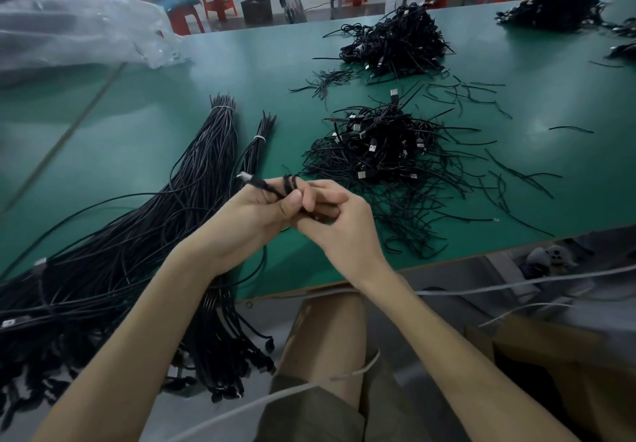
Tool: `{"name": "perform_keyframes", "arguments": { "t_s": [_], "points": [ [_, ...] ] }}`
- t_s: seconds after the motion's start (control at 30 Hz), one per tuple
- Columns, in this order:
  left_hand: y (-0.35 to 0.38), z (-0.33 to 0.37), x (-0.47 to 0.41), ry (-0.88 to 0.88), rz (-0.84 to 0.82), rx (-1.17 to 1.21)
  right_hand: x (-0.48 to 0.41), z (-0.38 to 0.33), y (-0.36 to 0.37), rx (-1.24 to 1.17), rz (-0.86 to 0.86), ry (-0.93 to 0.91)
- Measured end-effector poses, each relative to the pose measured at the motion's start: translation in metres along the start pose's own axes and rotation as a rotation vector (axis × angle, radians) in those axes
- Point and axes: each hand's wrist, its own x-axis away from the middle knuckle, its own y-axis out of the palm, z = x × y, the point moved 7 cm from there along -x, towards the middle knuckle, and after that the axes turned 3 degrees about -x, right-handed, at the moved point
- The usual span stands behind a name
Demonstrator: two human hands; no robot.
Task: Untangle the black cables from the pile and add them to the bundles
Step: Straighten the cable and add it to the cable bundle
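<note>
Above the table's near edge, both hands hold one cable.
Left hand [254, 216] pinches the looped black cable [288, 182] under its thumb, while the right hand [332, 223] curls its fingers round the same loops. The plug end points up-left toward the small bundle [257, 150], nearest the left hand. The pile [378, 152] lies beyond, to the right.

No readable text, labels or numbers anywhere, honestly. One plug [8, 323] among the black cables [206, 152] has a tiny mark, way too blurry to read.
</note>
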Motion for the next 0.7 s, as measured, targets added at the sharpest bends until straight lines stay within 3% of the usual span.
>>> {"name": "perform_keyframes", "arguments": {
  "t_s": [0.13,0.33,0.7],
  "points": [
    [-0.009,-0.022,-0.025,-0.077,0.152,0.072,-0.020,0.027,-0.012,0.110,0.027,0.036],
    [-0.009,-0.054,-0.036,-0.077,0.211,0.353,-0.024,0.046,-0.018,0.183,0.064,0.036],
    [-0.002,-0.071,-0.041,0.033,0.401,0.380,-0.023,0.042,-0.023,0.187,0.078,0.086]
  ]
}}
